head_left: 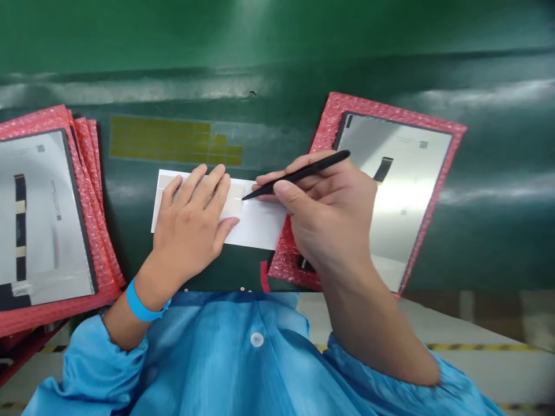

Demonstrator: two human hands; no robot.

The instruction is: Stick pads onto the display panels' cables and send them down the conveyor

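Note:
My left hand (191,214) lies flat with its fingers spread over a white backing sheet (260,228), pressing it to the table. Pale, nearly see-through stickers show on the sheet beside my fingers. In my right hand (332,211) is a pair of slim black tweezers (303,172), held like a pen. Their pointed tip touches or nearly touches the edge of a pale sticker (235,198), just right of my left fingertips. Whether the tip grips the sticker, I cannot tell. The sheet's right end reaches pink bubble wrap under my right hand.
A strip of yellow-brown tape pieces (160,138) on clear film lies behind the sheet. To the right, a silver display panel (416,190) rests on pink bubble wrap (332,115). Another panel (43,219) tops a stack of bubble wrap at left. The table (277,104) is green.

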